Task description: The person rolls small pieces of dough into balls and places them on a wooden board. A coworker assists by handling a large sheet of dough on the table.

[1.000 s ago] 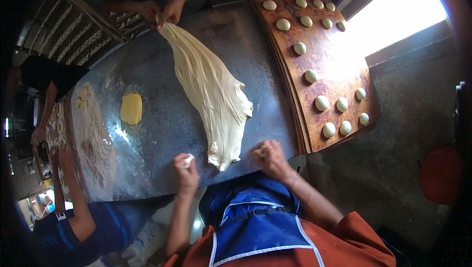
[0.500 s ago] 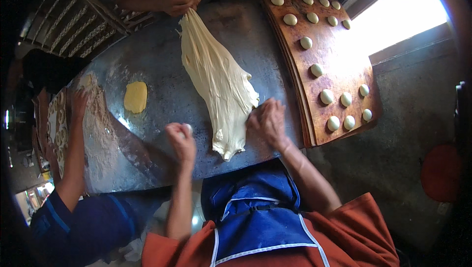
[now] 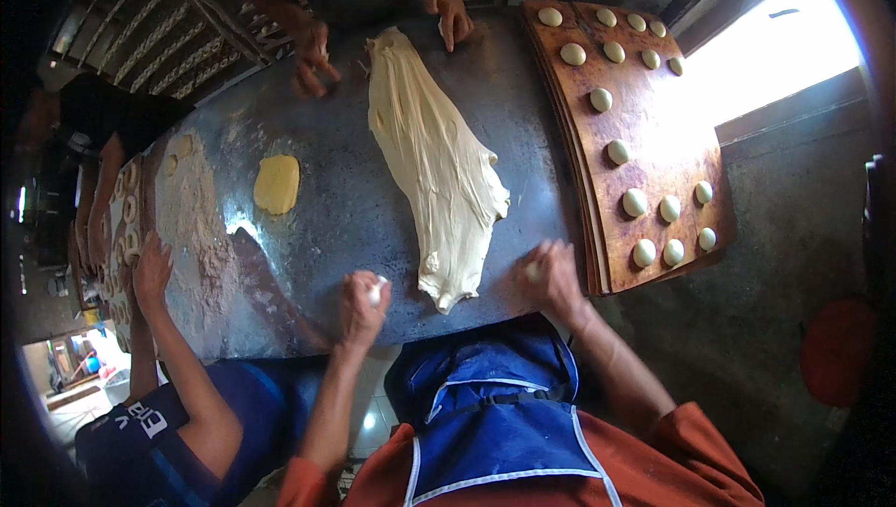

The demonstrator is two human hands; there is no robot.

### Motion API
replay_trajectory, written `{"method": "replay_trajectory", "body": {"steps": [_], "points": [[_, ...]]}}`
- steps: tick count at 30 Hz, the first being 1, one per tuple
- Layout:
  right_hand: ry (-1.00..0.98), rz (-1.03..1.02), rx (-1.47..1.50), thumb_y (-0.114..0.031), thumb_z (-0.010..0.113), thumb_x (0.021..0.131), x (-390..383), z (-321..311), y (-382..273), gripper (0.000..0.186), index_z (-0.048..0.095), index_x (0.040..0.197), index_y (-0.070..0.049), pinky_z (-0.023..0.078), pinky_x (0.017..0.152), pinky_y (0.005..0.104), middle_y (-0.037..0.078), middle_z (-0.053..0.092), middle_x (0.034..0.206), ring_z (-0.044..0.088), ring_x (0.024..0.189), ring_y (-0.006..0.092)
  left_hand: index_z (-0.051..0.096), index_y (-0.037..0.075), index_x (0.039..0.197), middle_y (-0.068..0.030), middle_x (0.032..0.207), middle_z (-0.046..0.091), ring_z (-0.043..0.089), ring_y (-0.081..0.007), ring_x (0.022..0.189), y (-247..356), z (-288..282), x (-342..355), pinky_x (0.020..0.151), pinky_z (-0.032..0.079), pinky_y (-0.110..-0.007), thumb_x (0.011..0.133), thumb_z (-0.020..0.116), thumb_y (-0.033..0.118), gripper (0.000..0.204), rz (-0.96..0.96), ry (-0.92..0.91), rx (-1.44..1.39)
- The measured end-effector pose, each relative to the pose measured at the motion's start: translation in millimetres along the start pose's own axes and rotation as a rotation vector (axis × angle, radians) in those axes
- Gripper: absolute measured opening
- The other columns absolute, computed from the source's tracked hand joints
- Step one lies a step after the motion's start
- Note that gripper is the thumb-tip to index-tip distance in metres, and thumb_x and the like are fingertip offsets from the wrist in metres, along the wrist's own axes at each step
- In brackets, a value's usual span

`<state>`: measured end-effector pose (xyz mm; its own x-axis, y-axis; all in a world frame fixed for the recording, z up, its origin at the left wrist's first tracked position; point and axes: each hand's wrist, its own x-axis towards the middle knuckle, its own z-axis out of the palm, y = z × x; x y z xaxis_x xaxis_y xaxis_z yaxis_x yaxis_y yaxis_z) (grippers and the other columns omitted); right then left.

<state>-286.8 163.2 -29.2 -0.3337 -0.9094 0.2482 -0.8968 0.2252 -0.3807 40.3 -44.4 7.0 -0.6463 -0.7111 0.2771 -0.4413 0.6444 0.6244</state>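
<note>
A long, stretched sheet of pale dough [image 3: 437, 171] lies on the dark worktable [image 3: 345, 227], its narrow end toward me. Left of that end, my left hand [image 3: 360, 313] is closed round a small white dough piece [image 3: 377, 291], which shows between thumb and fingers. On the other side, apart from the sheet, my right hand [image 3: 558, 281] curls over the tabletop, somewhat blurred. A pale dough piece [image 3: 533, 271] shows at its fingers, mostly hidden.
Stacked wooden boards [image 3: 653, 161] at the right carry several dough balls. A yellow slab [image 3: 277, 184] and scattered flour [image 3: 191, 218] lie leftward. Across the table are a co-worker's hands [image 3: 313, 59]; another co-worker's arm [image 3: 191, 367] reaches in at left, near ring-shaped dough pieces [image 3: 121, 218].
My right hand has drawn away from the sheet's edge, rightward and nearer me. The co-worker opposite has let go of the sheet's far end, hands now apart. The whole view has shifted slightly.
</note>
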Motion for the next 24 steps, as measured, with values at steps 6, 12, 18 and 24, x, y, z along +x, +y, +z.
{"method": "replay_trajectory", "body": {"steps": [6, 12, 18, 24], "points": [[0.237, -0.023, 0.134, -0.005, 0.076, 0.083, 44, -1, -84, 0.027, 0.053, 0.098, -0.003, 0.046, 0.067, 0.0481, 0.019, 0.051, 0.084, 0.053, 0.075, 0.037, 0.045, 0.004, 0.097, -0.0164, 0.089, 0.052, 0.055, -0.0372, 0.087, 29, 34, 22, 0.081, 0.043, -0.05, 0.089, 0.073, 0.007, 0.029, -0.156, 0.137, -0.028], [0.121, 0.048, -0.016, -0.014, 0.075, 0.083, 80, -25, -36, 0.032, 0.049, 0.099, -0.001, 0.045, 0.075, 0.0527, 0.022, 0.049, 0.09, 0.052, 0.083, 0.0415, 0.043, 0.002, 0.103, -0.0166, 0.096, 0.053, 0.056, -0.0349, 0.089, -16, -5, 11, 0.084, 0.046, -0.049, 0.091, 0.068, 0.002, 0.027, -0.251, 0.175, 0.11], [0.006, -0.152, 0.393, 0.001, 0.071, 0.08, 2, -18, -23, 0.027, 0.053, 0.1, -0.001, 0.043, 0.073, 0.0525, 0.015, 0.05, 0.081, 0.052, 0.077, 0.0379, 0.044, 0.003, 0.1, -0.0169, 0.096, 0.053, 0.056, -0.0348, 0.09, 2, 1, -32, 0.083, 0.046, -0.046, 0.09, 0.072, 0.003, 0.03, -0.052, 0.13, -0.061], [0.079, 0.034, 0.145, -0.005, 0.074, 0.083, 32, 5, -67, 0.028, 0.054, 0.103, 0.0, 0.048, 0.078, 0.0541, 0.023, 0.059, 0.098, 0.058, 0.088, 0.0411, 0.049, 0.003, 0.103, -0.0168, 0.103, 0.058, 0.059, -0.0362, 0.096, 6, -1, -13, 0.089, 0.046, -0.045, 0.088, 0.076, 0.006, 0.031, -0.35, 0.245, 0.043]]}}
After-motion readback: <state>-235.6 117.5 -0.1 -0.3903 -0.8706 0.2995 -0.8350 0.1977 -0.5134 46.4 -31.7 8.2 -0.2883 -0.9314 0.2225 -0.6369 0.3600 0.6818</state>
